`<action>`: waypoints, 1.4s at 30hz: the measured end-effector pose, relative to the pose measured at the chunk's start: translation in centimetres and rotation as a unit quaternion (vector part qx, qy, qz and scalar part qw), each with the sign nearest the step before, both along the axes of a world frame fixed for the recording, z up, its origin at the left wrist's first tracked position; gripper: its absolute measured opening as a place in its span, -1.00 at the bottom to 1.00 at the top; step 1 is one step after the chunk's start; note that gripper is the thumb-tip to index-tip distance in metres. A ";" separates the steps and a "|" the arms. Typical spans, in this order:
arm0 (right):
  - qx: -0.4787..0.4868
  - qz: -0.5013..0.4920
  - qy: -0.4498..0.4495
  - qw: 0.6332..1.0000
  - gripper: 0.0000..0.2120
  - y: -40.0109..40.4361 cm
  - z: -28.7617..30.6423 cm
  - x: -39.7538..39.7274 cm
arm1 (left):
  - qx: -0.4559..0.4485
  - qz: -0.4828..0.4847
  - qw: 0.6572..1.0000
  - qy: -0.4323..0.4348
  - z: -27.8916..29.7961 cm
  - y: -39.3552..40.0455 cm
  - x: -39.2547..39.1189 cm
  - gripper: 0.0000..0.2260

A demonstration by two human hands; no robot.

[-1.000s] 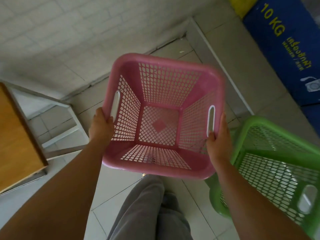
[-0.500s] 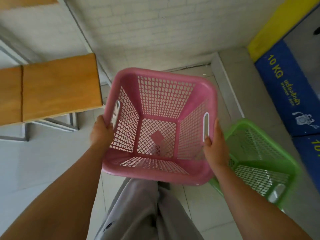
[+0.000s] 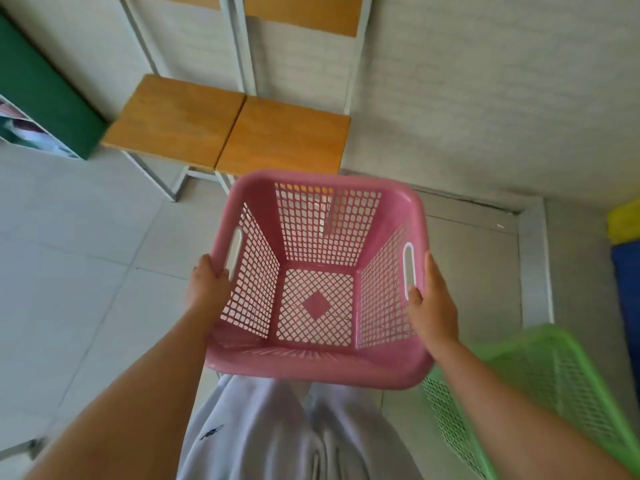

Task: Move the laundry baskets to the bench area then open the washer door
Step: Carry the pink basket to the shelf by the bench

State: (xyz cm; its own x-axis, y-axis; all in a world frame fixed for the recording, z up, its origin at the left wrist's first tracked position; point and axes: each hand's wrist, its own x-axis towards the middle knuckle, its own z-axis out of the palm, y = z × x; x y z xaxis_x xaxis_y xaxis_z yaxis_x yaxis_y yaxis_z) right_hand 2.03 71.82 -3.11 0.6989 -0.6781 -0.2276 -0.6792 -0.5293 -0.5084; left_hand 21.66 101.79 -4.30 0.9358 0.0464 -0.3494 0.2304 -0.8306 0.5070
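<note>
An empty pink laundry basket hangs in the air in front of me, upright and level. My left hand grips its left side at the slot handle. My right hand grips the right side at the other slot handle. A green laundry basket stands on the floor at the lower right, partly hidden by my right forearm. Two wooden bench seats on a white metal frame stand just beyond the pink basket, against the wall. The blue and yellow washer front shows only at the right edge.
A green cabinet stands at the far left beside the bench. A raised tiled step runs along the floor in front of the washer. White tiled floor spreads to the left. My grey trousers show below the basket.
My view has swung left and up: the bench seats have come to the centre ahead of the pink basket, the washer has slid to the right edge. Both hands keep their hold.
</note>
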 end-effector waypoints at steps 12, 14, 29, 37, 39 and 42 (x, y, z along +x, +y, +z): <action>0.002 0.133 -0.011 0.991 -0.37 20.8 1.8 17.0 | 0.003 0.143 0.990 -0.011 1.4 24.5 6.9 -0.83; 0.005 0.151 -0.017 0.988 -0.36 24.3 2.0 19.9 | 0.014 0.166 0.986 -0.018 1.8 28.4 8.3 -0.82; 0.035 0.286 -0.022 0.957 -0.35 42.0 -0.6 45.0 | 0.063 0.306 0.950 -0.013 1.0 47.0 23.3 -0.76; 0.031 0.320 0.005 0.947 -0.35 48.7 -0.4 59.4 | 0.048 0.347 0.937 -0.012 1.7 53.1 34.3 -0.73; 0.039 0.321 0.007 0.946 -0.35 50.4 -0.7 62.5 | 0.051 0.347 0.936 -0.011 1.6 54.9 37.1 -0.71; 0.044 0.319 0.001 0.947 -0.35 53.1 -1.3 66.9 | 0.051 0.336 0.940 -0.015 0.9 58.0 41.9 -0.62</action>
